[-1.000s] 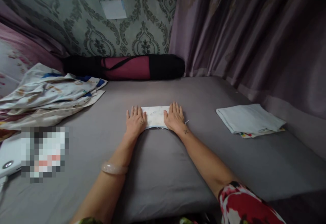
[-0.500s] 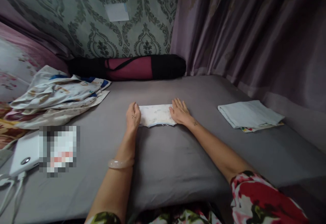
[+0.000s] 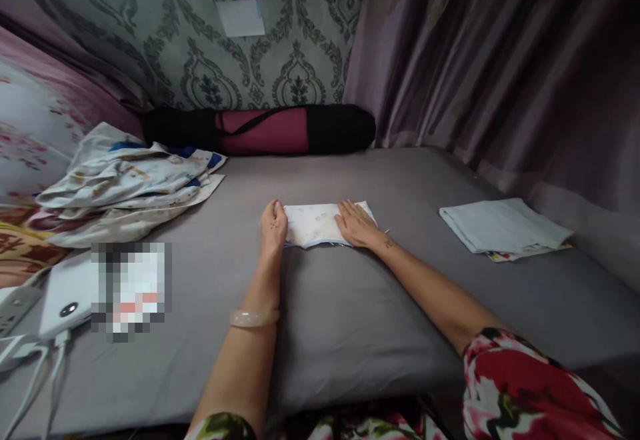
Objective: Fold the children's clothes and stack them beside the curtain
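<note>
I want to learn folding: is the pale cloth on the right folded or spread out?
Folded: the pale cloth lies flat, with layers showing along its left edge.

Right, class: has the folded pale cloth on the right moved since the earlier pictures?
No; the folded pale cloth keeps its place against the long bag; the camera's view shifted instead.

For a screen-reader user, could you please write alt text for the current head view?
A person's left grip is closed on the left end of a white printed cloth, the right grip flat on its right part, on a gray sheet. A folded pale cloth lies at right, heaped printed fabrics at left, a long black-and-maroon bag behind.
</note>
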`<state>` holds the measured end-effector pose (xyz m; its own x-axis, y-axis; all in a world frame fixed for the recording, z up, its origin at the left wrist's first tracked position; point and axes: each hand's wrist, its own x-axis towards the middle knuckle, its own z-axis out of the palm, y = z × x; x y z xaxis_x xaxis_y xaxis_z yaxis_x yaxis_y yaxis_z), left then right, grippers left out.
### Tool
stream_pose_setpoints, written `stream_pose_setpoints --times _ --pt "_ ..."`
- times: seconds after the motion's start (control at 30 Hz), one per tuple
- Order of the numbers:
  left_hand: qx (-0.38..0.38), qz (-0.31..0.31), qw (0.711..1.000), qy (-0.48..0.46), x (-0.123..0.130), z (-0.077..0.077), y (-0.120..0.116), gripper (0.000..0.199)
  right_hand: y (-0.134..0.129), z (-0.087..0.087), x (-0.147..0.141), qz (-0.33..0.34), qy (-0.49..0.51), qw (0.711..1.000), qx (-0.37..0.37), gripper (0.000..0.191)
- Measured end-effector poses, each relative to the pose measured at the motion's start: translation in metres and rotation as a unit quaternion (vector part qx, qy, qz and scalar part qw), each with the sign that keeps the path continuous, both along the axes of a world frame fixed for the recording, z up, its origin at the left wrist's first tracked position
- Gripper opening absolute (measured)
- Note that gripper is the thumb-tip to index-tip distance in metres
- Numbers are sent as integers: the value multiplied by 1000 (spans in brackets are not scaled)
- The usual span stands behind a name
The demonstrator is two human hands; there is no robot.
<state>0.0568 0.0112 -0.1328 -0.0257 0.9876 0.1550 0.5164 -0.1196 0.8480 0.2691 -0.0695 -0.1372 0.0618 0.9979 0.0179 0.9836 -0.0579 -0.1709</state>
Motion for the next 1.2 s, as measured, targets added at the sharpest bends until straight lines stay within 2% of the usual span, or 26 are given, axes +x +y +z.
stream_pose_setpoints --times 0.1,0.27,0.43,0.63,1.2 --pt "5 -5 1000 -5 -1 -2 1 45 1 0 -5 -3 0 1000 -10 67" --pt "9 -1 1000 -28 -2 -6 4 43 5 2 -21 18 16 999 32 65" --pt "9 14 999 -40 -1 -7 7 40 9 -2 -32 18 20 999 27 62" --pt "11 11 999 -43 -3 -7 8 40 17 -6 -42 38 9 997 68 59" --pt "7 34 998 -43 -7 -8 11 42 28 0 -78 48 -23 996 72 56"
